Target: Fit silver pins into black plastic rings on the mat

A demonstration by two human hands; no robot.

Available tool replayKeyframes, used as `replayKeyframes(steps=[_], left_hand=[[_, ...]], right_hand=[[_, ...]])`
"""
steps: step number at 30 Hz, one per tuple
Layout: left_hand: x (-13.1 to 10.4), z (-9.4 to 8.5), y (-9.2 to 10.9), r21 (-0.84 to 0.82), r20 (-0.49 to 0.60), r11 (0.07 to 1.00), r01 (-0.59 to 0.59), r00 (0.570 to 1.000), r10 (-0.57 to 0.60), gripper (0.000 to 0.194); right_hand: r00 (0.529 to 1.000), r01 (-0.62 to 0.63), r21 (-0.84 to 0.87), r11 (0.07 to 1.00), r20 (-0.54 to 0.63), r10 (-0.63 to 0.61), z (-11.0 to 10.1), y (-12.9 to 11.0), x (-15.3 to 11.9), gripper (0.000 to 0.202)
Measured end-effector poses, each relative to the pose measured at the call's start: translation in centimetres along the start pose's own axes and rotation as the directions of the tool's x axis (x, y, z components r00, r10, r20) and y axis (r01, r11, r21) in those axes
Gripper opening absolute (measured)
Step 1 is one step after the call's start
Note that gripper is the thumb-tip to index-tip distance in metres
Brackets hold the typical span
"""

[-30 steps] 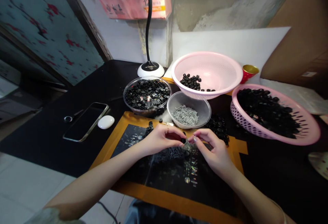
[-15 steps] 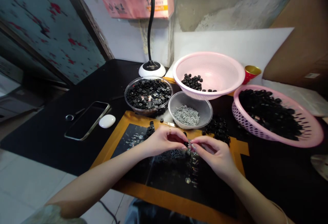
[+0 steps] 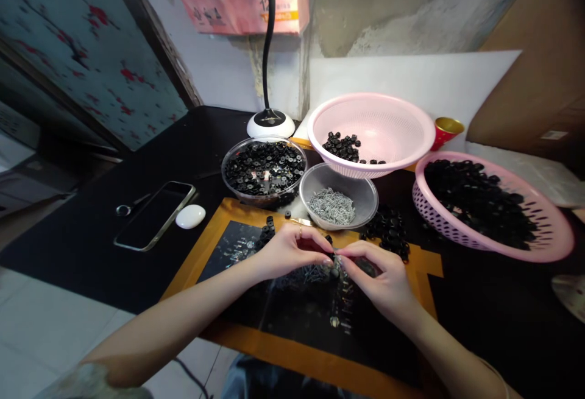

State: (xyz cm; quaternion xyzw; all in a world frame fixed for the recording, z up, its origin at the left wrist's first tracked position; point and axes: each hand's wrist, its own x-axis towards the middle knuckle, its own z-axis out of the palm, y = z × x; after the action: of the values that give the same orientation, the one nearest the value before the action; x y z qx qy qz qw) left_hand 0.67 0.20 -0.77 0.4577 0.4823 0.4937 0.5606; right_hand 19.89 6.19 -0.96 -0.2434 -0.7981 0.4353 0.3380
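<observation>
My left hand [image 3: 295, 251] and my right hand [image 3: 378, 271] meet fingertip to fingertip over a black mat [image 3: 297, 307] edged in orange-brown. The left pinches a small black part, mostly covered by the fingers. At the right fingertips the held thing is too small to name. Beneath them lies a loose pile of metal screws [image 3: 313, 273]. Behind stand a clear bowl of screws [image 3: 333, 206] and a clear bowl of black washers [image 3: 265, 167]. Black round parts [image 3: 388, 228] lie right of the screw bowl.
Two pink baskets, one upright [image 3: 388, 125] and one tilted [image 3: 484, 204], hold black parts. A lamp base [image 3: 271, 123] stands behind the bowls. At the left are a phone [image 3: 155, 215] and a white oval object [image 3: 191, 216]. A red cup [image 3: 445, 132] is at the back.
My right hand has shifted slightly left and its fingers have changed position at the left fingertips. My left hand stays nearly in place. The view has moved very slightly.
</observation>
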Motion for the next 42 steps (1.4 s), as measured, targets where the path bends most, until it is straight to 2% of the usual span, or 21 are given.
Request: replayKeyframes(steps=[3, 5, 9, 11, 13, 15, 17, 18, 20, 22, 24, 28, 32, 36, 39, 42], left_hand=[[0.0, 0.1, -0.1, 0.079, -0.026, 0.995, -0.053, 0.998, 0.055, 0.015], [0.0, 0.1, -0.1, 0.162, -0.013, 0.976, -0.148, 0.988, 0.152, 0.013], [0.1, 0.0, -0.2, 0.333, 0.04, 0.862, -0.382, 0.919, 0.392, 0.009], [0.1, 0.0, -0.3, 0.353, 0.054, 0.841, -0.41, 0.907, 0.419, 0.009], [0.1, 0.1, -0.3, 0.329, 0.047, 0.865, -0.378, 0.922, 0.385, 0.011], [0.1, 0.1, -0.4, 0.294, 0.027, 0.903, -0.314, 0.947, 0.32, 0.014], [0.1, 0.2, -0.4, 0.25, 0.0, 0.937, -0.243, 0.968, 0.251, 0.015], [0.1, 0.2, -0.4, 0.223, -0.014, 0.952, -0.207, 0.976, 0.216, 0.015], [0.2, 0.2, -0.5, 0.169, -0.037, 0.974, -0.148, 0.987, 0.157, 0.016], [0.3, 0.1, -0.7, 0.131, -0.053, 0.985, -0.109, 0.992, 0.117, 0.017], [0.3, 0.0, -0.9, 0.111, -0.058, 0.99, -0.089, 0.994, 0.096, 0.018], [0.3, -0.2, -1.0, 0.092, -0.06, 0.993, -0.074, 0.995, 0.079, 0.019], [0.2, -0.2, -0.9, 0.085, -0.059, 0.994, -0.07, 0.995, 0.075, 0.019], [0.2, 0.0, -0.9, 0.065, -0.056, 0.993, -0.097, 0.993, 0.101, 0.018], [0.3, 0.0, -0.8, 0.069, -0.047, 0.988, -0.139, 0.989, 0.142, 0.018], [0.3, 0.0, -0.6, 0.124, -0.034, 0.976, -0.176, 0.983, 0.182, 0.018]], right_hand=[[1.0, 0.019, -0.06, 0.998, -0.012, -0.02, 0.2, 0.2, 0.0, 0.006], [1.0, 0.03, -0.079, 0.996, -0.008, -0.03, 0.4, 0.4, 0.0, 0.005], [1.0, -0.003, -0.078, 0.997, 0.004, 0.003, 0.7, 0.3, 0.0, 0.007], [0.997, -0.054, -0.063, 0.997, 0.047, 0.057, 0.5, 0.2, 0.2, 0.007], [0.991, -0.115, -0.06, 0.992, 0.065, 0.118, -0.2, 0.2, 0.6, 0.009], [0.99, -0.139, -0.128, 0.982, -0.005, 0.14, -1.3, 0.7, 1.1, 0.012], [0.99, -0.111, -0.322, 0.94, -0.116, 0.077, -2.8, 1.7, 1.6, 0.014], [0.99, -0.086, -0.452, 0.888, -0.137, 0.026, -3.5, 2.3, 1.8, 0.014], [0.996, -0.036, -0.657, 0.753, -0.081, -0.023, -4.6, 3.5, 2.1, 0.016], [1.0, 0.002, -0.746, 0.666, 0.003, 0.001, -5.3, 4.3, 2.1, 0.017], [0.998, 0.027, -0.773, 0.634, 0.056, 0.025, -5.5, 4.6, 2.0, 0.017], [0.996, 0.06, -0.797, 0.601, 0.092, 0.022, -5.2, 4.5, 1.8, 0.02], [0.994, 0.074, -0.77, 0.634, 0.11, 0.018, -5.0, 4.4, 1.8, 0.015], [1.0, -0.018, -0.661, 0.75, -0.022, 0.005, -4.6, 3.4, 1.9, 0.012], [0.99, -0.138, -0.417, 0.898, -0.068, 0.121, -3.9, 2.0, 1.7, 0.011], [0.968, -0.235, -0.082, 0.969, 0.068, 0.241, -3.0, 0.6, 1.3, 0.017]])
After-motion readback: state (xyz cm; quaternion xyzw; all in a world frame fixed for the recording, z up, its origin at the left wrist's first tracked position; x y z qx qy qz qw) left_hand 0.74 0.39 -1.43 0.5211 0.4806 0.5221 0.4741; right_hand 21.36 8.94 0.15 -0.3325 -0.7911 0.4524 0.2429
